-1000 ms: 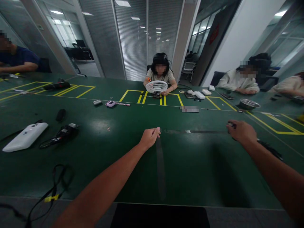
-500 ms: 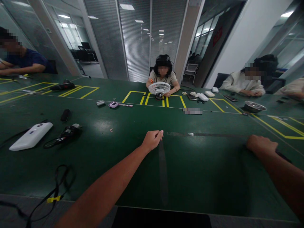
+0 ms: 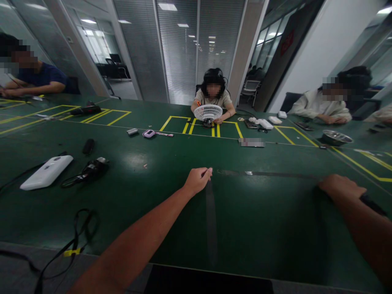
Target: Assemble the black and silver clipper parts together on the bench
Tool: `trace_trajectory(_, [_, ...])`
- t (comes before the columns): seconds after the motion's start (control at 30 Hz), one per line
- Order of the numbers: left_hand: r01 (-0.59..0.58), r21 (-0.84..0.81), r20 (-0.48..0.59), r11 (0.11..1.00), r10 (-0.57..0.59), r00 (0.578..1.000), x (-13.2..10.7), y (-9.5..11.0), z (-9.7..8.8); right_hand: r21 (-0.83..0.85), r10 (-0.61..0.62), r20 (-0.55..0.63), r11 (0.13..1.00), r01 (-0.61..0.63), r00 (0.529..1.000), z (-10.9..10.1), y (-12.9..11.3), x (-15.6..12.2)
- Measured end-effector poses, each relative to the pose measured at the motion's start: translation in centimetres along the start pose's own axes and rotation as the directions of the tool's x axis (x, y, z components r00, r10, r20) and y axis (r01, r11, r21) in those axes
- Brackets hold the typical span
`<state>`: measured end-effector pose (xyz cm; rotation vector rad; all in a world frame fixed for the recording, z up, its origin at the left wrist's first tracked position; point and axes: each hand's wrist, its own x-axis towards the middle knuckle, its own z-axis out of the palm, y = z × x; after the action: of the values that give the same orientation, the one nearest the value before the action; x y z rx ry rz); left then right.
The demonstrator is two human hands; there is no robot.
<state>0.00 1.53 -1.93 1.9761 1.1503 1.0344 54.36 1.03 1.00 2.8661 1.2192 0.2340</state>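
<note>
My left hand [image 3: 199, 179] rests closed on the green table [image 3: 260, 228], the thumb laid against the curled fingers. No object shows in it. A dark strip on the table [image 3: 211, 220] runs from beneath this hand toward the near edge. Far to the right, my right hand [image 3: 342, 187] lies on the table in a loose fist, its back toward me; nothing sticks out of it. Between the two hands stretches another dark strip [image 3: 281, 174] with a small shiny patch [image 3: 249, 173]. Something black [image 3: 372, 203] is around or beside my right wrist.
To the left lie a white flat device [image 3: 47, 172], a black coiled cable [image 3: 88, 172], a small black object [image 3: 88, 146] and a black strap [image 3: 73, 241]. Across the table a person holds a white fan [image 3: 208, 111]. A metal bowl [image 3: 337, 137] stands at right.
The view has shifted a little, so the table's things appear slightly farther right. Both my hands stay closed in nearly the same places.
</note>
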Motion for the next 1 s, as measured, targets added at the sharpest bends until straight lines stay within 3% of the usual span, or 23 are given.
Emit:
trace_trajectory(0.1, [0.007, -0.008, -0.007, 1.0, -0.007, 1.0, -0.1, 0.0, 0.0, -0.014, 0.122, 0.056, 0.993, -0.121, 0.991, 0.1, -0.3, -0.1])
trace_trajectory(0.53, [0.025, 0.014, -0.001, 1.0, -0.025, 1.0, -0.1, 0.4, -0.1, 0.043, 0.104, -0.078, 0.994, -0.101, 0.992, 1.5, -0.3, -0.3])
trace_trajectory(0.77, [0.021, 0.005, -0.003, 1.0, -0.021, 1.0, -0.2, 0.1, 0.0, 0.062, 0.165, 0.0, 0.984, -0.165, 0.986, 1.1, -0.7, 0.1])
trace_trajectory(1.0, [0.001, 0.046, -0.006, 0.999, -0.001, 1.0, 0.0, 0.1, 0.0, 0.043, 0.199, -0.008, 0.979, -0.199, 0.98, 1.4, -1.1, 0.1])
